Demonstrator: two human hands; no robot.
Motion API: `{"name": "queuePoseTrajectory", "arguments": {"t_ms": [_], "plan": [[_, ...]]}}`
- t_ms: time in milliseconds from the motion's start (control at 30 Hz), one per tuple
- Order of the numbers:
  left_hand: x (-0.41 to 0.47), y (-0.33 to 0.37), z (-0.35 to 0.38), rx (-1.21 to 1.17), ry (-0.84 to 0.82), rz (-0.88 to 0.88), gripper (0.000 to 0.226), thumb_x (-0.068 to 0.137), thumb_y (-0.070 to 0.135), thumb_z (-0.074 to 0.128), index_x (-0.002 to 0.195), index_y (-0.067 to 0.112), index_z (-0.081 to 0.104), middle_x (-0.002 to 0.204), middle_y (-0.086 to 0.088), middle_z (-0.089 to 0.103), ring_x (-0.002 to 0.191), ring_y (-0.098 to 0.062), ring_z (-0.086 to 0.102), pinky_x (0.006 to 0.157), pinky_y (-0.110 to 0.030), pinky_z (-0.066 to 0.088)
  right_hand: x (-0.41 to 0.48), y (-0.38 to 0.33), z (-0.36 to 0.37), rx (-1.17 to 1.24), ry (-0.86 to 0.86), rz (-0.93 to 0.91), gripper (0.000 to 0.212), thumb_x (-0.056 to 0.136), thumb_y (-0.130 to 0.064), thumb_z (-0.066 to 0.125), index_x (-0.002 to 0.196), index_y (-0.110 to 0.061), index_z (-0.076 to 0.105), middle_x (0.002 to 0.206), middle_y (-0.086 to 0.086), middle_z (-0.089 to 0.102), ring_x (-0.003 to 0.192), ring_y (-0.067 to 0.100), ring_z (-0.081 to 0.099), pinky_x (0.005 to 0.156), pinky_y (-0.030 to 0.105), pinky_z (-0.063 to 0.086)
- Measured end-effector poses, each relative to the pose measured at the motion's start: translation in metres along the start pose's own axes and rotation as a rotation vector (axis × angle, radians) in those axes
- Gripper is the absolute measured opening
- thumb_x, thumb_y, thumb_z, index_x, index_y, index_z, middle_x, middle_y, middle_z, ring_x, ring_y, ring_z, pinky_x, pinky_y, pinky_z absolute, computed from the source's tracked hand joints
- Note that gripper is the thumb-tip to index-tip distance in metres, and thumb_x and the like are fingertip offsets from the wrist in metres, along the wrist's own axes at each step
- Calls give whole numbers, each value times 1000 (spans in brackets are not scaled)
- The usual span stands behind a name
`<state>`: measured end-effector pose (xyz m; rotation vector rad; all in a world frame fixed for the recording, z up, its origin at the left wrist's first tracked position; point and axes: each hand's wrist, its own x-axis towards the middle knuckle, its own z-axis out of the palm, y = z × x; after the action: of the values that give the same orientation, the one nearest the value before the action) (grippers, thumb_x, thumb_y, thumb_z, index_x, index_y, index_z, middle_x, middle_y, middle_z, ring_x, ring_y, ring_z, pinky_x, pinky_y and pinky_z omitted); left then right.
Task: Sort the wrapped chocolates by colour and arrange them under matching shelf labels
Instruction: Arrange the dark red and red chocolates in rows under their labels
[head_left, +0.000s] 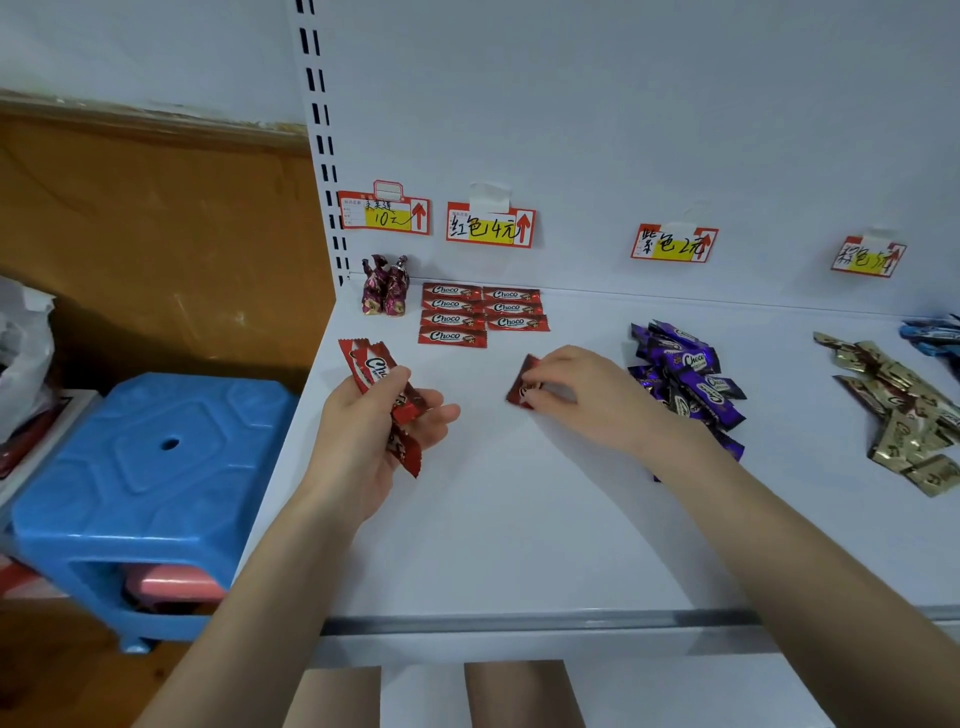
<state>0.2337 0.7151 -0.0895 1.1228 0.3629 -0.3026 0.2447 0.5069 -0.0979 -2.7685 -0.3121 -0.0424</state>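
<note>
Red chocolate bundle (370, 367) is gripped in the left hand (379, 421) at centre left of the frame. The thumb is pressed across the wrappers and the fingers are curled beneath them, so that wrapper ends stick out above and below the hand. A single red chocolate (521, 383) is pinched under the curled fingertips of the right hand (576, 395) near the frame's centre, low over the white shelf (519, 519); whether it touches the shelf cannot be told. Above both hands, seven red chocolates are laid flat in two neat red columns (480, 313) beneath the red label (491, 226). Purple chocolates (688, 371) are heaped just right of the right hand, under the purple label (674, 243). Gold chocolates (906, 421) are piled at the right edge. Two twist-wrapped sweets (385, 287) are stood upright beside the columns.
</note>
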Motion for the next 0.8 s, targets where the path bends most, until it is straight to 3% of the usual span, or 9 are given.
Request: {"name": "queuePoseTrajectory", "arguments": {"t_ms": [100,200,300,433,600,700,800], "plan": [[-1,0,-2,1,-18,5,7,97,19,50,98,13,51,68,-10,72,57,-21,70,43,-23,52,1,3,6,-64,119,100,31,92,-31,50,115,-12,59,112,8,56,110,24,48,88,38,43],[-1,0,-2,0,-32,11,7,98,18,48,91,17,47,71,-10,73,60,-22,71,45,-24,53,-4,5,10,-66,245,14,22,91,-19,53,108,-10,64,113,6,61,107,27,50,88,28,36],[-1,-1,-2,-8,-53,16,7,99,15,43,93,18,47,75,-11,73,65,-23,72,46,-24,53,0,9,13,-67,191,-5,23,90,-13,51,106,-12,67,115,6,61,108,26,51,90,27,34],[1,-2,-4,-27,-38,32,4,97,14,47,97,16,51,70,-8,73,64,-23,72,46,-23,53,16,11,17,-155,145,84,31,95,-26,42,117,-15,61,121,7,55,112,27,45,93,32,37],[1,-3,-5,-21,-36,34,2,95,18,53,93,19,54,66,-4,72,61,-20,71,46,-22,52,28,1,22,-204,203,151,35,94,-34,43,113,-12,62,111,13,53,106,30,44,91,36,38],[1,-2,-6,-20,-46,34,3,95,18,54,91,20,53,67,-5,72,61,-19,71,46,-22,53,28,0,24,-164,292,110,30,93,-28,49,110,-8,63,112,14,55,105,31,47,92,31,34],[1,-2,-6,-16,-51,36,5,94,18,54,91,21,53,67,-4,72,62,-19,71,46,-22,52,28,3,26,-98,257,88,28,93,-23,49,110,-6,64,115,12,57,108,28,50,92,28,34]]}}
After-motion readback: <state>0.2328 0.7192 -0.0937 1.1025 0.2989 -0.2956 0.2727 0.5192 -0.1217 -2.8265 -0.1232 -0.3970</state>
